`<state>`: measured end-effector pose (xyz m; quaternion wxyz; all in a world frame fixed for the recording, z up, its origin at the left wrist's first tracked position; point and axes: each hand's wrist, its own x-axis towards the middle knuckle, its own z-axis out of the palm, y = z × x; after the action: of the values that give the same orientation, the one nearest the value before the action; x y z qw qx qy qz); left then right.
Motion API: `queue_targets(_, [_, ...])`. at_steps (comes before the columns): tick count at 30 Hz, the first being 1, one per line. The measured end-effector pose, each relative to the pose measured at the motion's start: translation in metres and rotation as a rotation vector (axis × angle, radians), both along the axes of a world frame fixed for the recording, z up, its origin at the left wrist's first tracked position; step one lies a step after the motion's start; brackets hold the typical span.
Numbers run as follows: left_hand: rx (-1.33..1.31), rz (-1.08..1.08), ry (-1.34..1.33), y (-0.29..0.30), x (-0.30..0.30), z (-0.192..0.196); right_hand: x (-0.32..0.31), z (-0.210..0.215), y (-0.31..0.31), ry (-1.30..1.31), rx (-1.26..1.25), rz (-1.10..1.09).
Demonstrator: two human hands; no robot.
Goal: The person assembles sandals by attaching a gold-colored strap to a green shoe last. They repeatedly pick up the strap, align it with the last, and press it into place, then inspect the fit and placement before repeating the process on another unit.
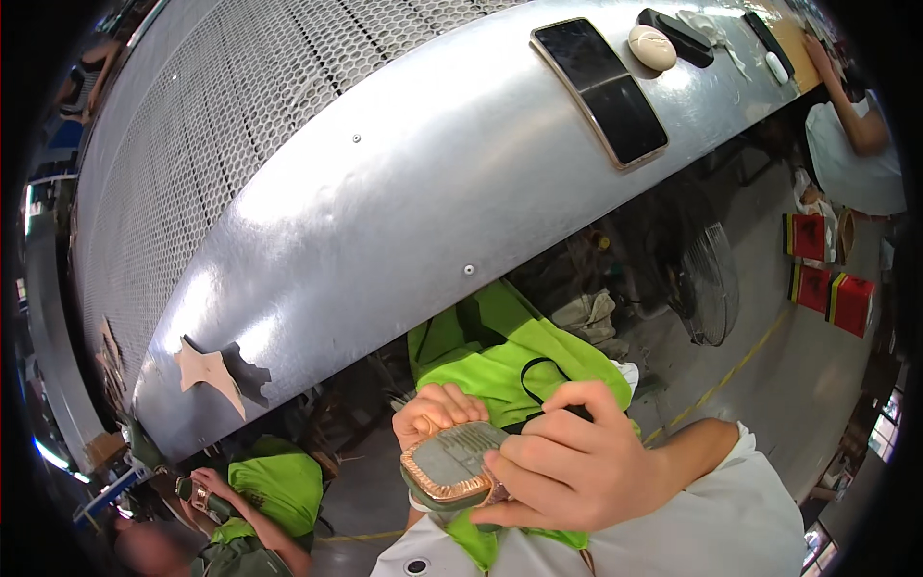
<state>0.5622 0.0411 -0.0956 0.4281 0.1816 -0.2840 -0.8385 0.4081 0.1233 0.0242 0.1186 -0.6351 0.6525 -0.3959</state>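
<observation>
Head view looks down on two hands working close to the body. The left hand [437, 412] is curled around the far end of a shoe sole [450, 468], fingers closed on it, so it's clamped there. The right hand [569, 460] comes in from the right over the near side of the sole, fingers bent and pinched together with the thumb down by the sole's edge; it looks like it grips the sole too, but I can't tell whether there's a small tool tucked in those fingers. The sole is grey-green with a ribbed tread and a coppery-tan rim, tread side up, sitting right between both hands. Just beyond the hands there's a bright green cloth [500, 361] draped over the lap, with a black cord [535, 370] looping on it. Further out past the hands runs a big curved metal table [404, 192], with a perforated belt [240, 87] on its far side. Up and to the right of the hands, a dark phone [601, 91] lies on the metal, a pale oval stone [652, 47] just past it. Off to the left of the hands, a tan leather scrap [207, 370] lies on the table edge. Lower left, another person's hand [207, 486] holds something dark.
</observation>
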Motion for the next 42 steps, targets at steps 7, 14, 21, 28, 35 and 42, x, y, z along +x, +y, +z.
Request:
queue_targets(7, [-0.307,0.091,-0.739,-0.015,0.02,0.027,-0.055,-0.057,-0.033,-0.47,0.2,0.287])
queue_targets(14, [-0.704,0.233,-1.004,-0.015,0.004,0.063,-0.057,-0.092,-0.044,-0.844,0.278,0.26])
queue_targets(21, [-0.78,0.273,-0.937,-0.018,0.012,0.057,-0.026,-0.094,-0.064,-0.662,0.01,0.082])
queue_targets(28, [-0.701,0.123,-0.891,-0.026,0.02,0.054,-0.025,-0.101,-0.066,-0.695,-0.059,0.163])
queue_targets(35, [0.13,-0.869,-0.21,-0.066,0.024,-0.002,-0.013,-0.101,-0.074,-0.797,-0.107,0.313])
queue_targets(42, [0.13,-0.977,-0.183,-0.068,0.028,0.001,-0.014,-0.097,-0.079,-0.833,-0.05,0.455])
